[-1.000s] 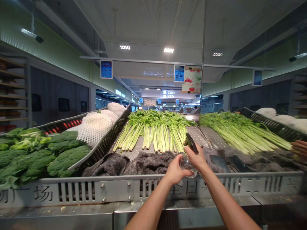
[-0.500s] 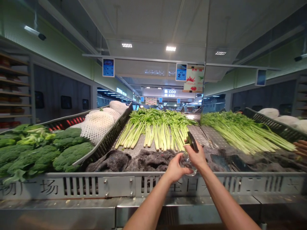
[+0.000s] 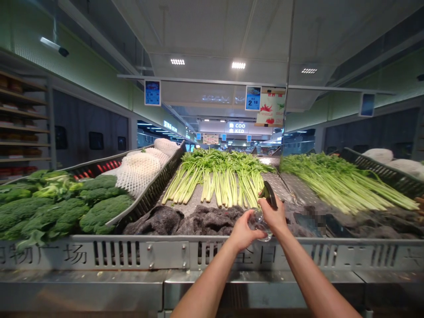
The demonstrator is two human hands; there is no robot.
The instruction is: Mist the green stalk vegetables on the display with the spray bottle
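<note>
A spray bottle (image 3: 258, 220) with a clear body and a black spray head is held between both hands over the front of the display. My left hand (image 3: 243, 230) is closed round the clear body. Wrapped about the neck and black head is my right hand (image 3: 274, 217); the trigger finger is partly hidden. Beyond the bottle, rows of celery (image 3: 217, 176) lie on a dotted sloping surface, leaves toward the back. Crumpled dark grey cloth (image 3: 210, 221) lies along the celery's lower ends, just left of my hands.
Broccoli (image 3: 56, 212) and produce in white foam nets (image 3: 137, 170) fill the left side, behind a black crate wall (image 3: 155, 181). A mirror on the right reflects celery (image 3: 338, 181). A slotted grey front rail (image 3: 167, 254) runs below; price signs (image 3: 252, 98) hang overhead.
The view has turned slightly left, so the display appears shifted a little to the right. Both hands keep their hold on the spray bottle.
</note>
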